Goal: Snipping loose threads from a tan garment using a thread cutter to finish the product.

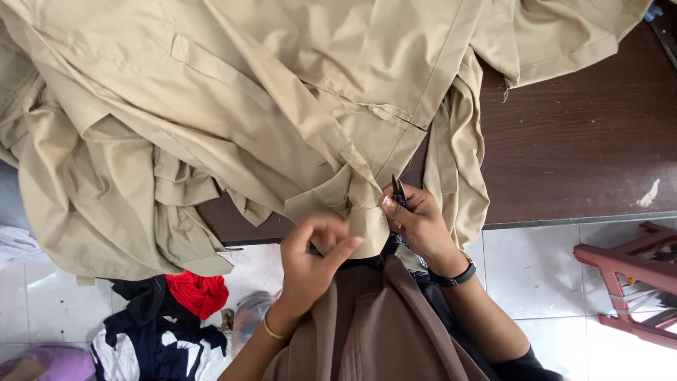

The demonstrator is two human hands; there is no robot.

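Now right hand [422,224] grips small snips [399,192] at beige cloth [282,106] hem; left hand [310,257] pinches its edge.

The beige garment [282,106] runs off the top and left edges, so its full shape cannot be made out, and it hides most of the dark wooden tabletop [578,141] beneath it. The small dark tool [399,192] in the right hand [419,226] shows only its tips; the fingers [395,210] cover the rest, and its kind is unclear. The left hand [310,261] is motion-blurred at the fingertips. The red stool [627,279] is cut off by the right edge, and the purple object [49,363] by the bottom corner.
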